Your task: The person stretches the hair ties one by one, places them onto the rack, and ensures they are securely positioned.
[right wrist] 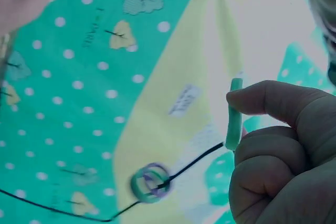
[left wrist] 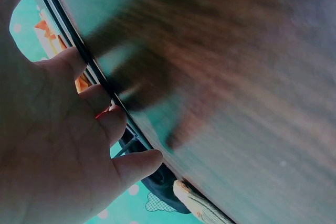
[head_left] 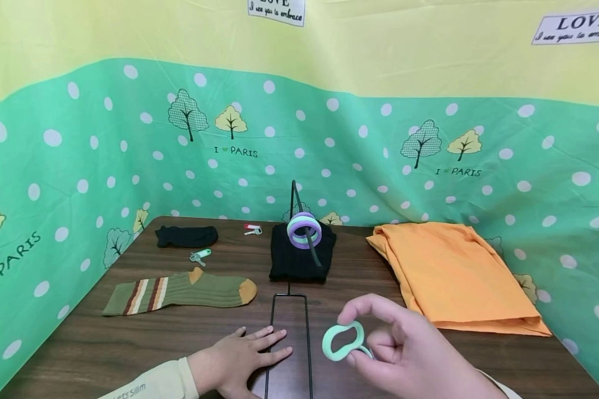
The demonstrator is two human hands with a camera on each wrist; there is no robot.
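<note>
My right hand [head_left: 404, 349] pinches a mint-green hair tie [head_left: 328, 348] between thumb and forefinger. The squeezed loop is bent into a bean shape, and it shows edge-on in the right wrist view. To its left, my left hand [head_left: 237, 363] lies with fingers spread over the wire base [head_left: 308, 332] of a black metal stand. The stand's post rises to a sloping arm [head_left: 316, 256], on which purple and mint-green hair ties [head_left: 292, 237] hang bunched together. The arm's free end points toward me.
Folded black cloth [head_left: 299, 263] lies behind the base, folded orange cloth [head_left: 454, 277] at right. On the left are a striped olive sock [head_left: 204, 291], a black sock [head_left: 187, 236], keys with a green tag [head_left: 199, 256] and a key with a red tag [head_left: 253, 230]. Patterned curtain [head_left: 329, 144] surrounds the table.
</note>
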